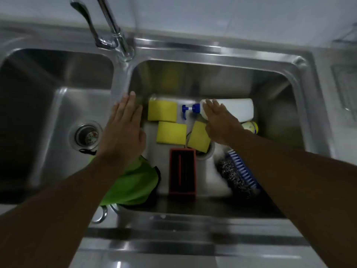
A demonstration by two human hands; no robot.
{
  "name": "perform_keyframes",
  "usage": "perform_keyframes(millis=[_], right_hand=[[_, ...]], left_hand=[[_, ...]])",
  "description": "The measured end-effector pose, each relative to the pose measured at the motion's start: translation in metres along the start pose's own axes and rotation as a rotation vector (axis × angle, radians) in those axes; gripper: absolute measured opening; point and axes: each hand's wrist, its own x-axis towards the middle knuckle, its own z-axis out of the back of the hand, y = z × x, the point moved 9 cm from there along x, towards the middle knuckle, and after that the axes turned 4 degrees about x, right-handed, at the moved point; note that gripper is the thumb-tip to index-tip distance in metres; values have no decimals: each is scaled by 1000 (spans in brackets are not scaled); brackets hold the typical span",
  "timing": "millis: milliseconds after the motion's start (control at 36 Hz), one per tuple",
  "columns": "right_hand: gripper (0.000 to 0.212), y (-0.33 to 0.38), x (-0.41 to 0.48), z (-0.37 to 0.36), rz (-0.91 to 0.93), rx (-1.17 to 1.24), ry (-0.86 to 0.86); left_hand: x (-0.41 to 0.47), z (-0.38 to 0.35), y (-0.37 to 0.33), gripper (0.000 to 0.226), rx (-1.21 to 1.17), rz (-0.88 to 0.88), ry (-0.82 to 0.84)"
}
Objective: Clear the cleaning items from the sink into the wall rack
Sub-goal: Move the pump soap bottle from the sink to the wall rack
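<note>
Fingers point(214, 106) of your right hand point(220, 122) are reaching flat and spread over the bottle point(237, 109) lying in the sink point(212, 55), holding nothing; your left hand point(123, 130) is hovering open beside the sponges point(162, 111). You are probably facing a stiff, slick, perhaps heavy bottle, so wrap its body, not the blue pump.

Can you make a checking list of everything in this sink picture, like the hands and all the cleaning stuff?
Surface: stainless steel double sink; the items lie in the right basin.
Job's things: three yellow rectangular sponges, white spray bottle with blue nozzle lying on its side, small yellow-capped bottle, steel wool scourer, blue-bristled scrub brush, green cloth, red rectangular box.
Clutter: nothing seen.
Hands: left hand open, flat, holding nothing; right hand open, over the spray bottle's neck, contact unclear.
Cables: nothing seen.
Surroundings: chrome tap, left basin's drain strainer, wire rack at the right edge, blurred.
</note>
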Motion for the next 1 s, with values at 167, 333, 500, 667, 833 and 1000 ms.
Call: perform_keyframes(millis=[167, 333, 500, 667, 833, 1000], right_hand=[[85, -14, 31, 0, -47, -20, 14], [99, -24, 51, -10, -39, -80, 19], [94, -27, 67, -4, -8, -176, -21], [71, -31, 66, 6, 8, -20, -76], [81, -28, 40, 33, 72, 149, -159], [89, -17, -3, 71, 132, 246, -356]], left_hand=[[3, -4, 1, 65, 7, 27, -2], [5, -3, 1, 70, 10, 41, 3], [5, -3, 1, 75, 20, 53, 24], [5, -4, 0, 77, 43, 57, 29], [6, -3, 0, 78, 30, 44, 27], [6, -3, 2, 84, 1, 34, 42]])
